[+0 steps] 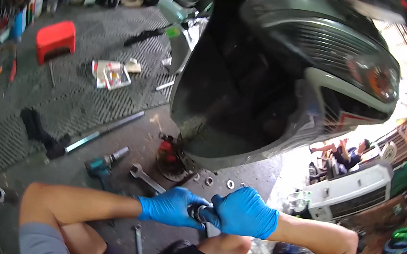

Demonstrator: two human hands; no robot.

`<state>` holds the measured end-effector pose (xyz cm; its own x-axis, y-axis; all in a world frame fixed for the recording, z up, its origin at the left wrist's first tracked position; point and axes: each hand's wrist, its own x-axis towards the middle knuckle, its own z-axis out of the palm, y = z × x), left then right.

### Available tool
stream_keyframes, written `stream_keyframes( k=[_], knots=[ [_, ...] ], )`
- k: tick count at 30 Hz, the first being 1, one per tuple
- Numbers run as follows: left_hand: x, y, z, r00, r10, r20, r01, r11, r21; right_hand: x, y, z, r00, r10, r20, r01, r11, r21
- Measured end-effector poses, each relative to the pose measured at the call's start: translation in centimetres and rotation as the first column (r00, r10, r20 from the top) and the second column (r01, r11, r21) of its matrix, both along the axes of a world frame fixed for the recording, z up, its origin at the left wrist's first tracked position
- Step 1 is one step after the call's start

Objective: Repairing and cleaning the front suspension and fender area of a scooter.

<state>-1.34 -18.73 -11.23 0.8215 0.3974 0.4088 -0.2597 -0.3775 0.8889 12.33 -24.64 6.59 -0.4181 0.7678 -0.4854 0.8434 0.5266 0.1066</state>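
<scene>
Together – left hand (pixel 174 207) and right hand (pixel 246 212) – around a dark cylinder (pixel 196 212).

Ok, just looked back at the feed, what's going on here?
A person in blue gloves grips a dark cylindrical part between the left hand and right hand; exactly what it is, I can't tell. Ahead is a vehicle's body shell. On the floor lie a cordless drill, a large wrench, a smaller wrench and some metal rings.

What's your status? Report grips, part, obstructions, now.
Left grip, right grip: both closed on dark cylindrical part. Part held between them. Wrench lying just beyond left grip.
</scene>
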Motion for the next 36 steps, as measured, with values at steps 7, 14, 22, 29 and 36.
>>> stream_keyframes(
  k=[7, 14, 22, 29, 36],
  knots=[
    [-0.4, 0.4, -0.3, 1.0, -0.012, -0.026, 0.013, 1.0, 0.024, -2.1, 0.5, 1.8, 0.996, -0.044, -0.077, 0.04, 0.998, -0.053],
    [-0.2, 0.2, -0.9, 0.994, -0.035, -0.106, 0.043, 0.996, 0.074, -3.8, 1.4, 1.8, 0.986, -0.109, -0.129, 0.097, 0.991, -0.097],
    [-0.5, 0.5, -0.8, 0.992, -0.04, -0.118, 0.04, 0.999, -0.002, -2.4, 1.4, 0.8, 0.999, -0.009, -0.043, 0.006, 0.997, -0.077],
    [-0.4, 0.3, -1.1, 1.0, -0.008, -0.03, 0.007, 1.0, -0.022, -2.5, 1.6, 0.8, 0.963, -0.018, 0.268, 0.061, 0.986, -0.155],
    [-0.3, 0.4, -0.6, 0.995, -0.051, -0.083, 0.052, 0.999, 0.009, -2.8, 1.0, 0.8, 0.997, -0.018, 0.081, 0.028, 0.992, -0.125]
  ],
)
